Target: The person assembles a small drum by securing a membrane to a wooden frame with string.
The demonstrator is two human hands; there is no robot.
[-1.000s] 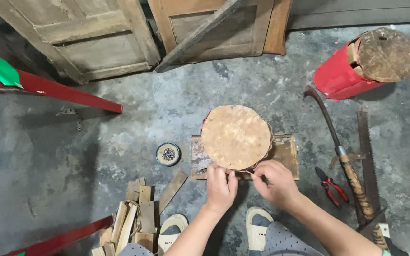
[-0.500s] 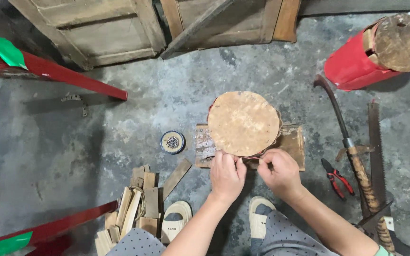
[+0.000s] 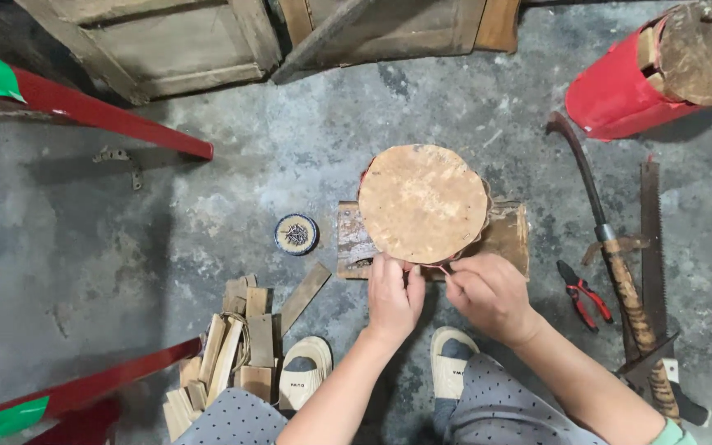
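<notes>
A round drum-like object with a tan hide top (image 3: 422, 202) stands on a flat wooden board (image 3: 508, 235) on the concrete floor. My left hand (image 3: 395, 298) presses its fingers against the near edge of the hide. My right hand (image 3: 488, 295) pinches a thin red cord at the same edge, beside the left hand. Both hands touch the rim's underside, where the cord's path is hidden.
A small round tin of nails (image 3: 296, 234) lies left of the board. Wood offcuts (image 3: 228, 346) pile at the lower left. Red-handled pliers (image 3: 583, 292), a long-handled hooked knife (image 3: 611, 247) and a saw (image 3: 651, 239) lie right. A red drum (image 3: 661, 70) sits far right.
The view has shifted slightly, so the floor objects sit lower and rightward in frame. Both hands stay at the near rim, the right one drawn a little to the right.
</notes>
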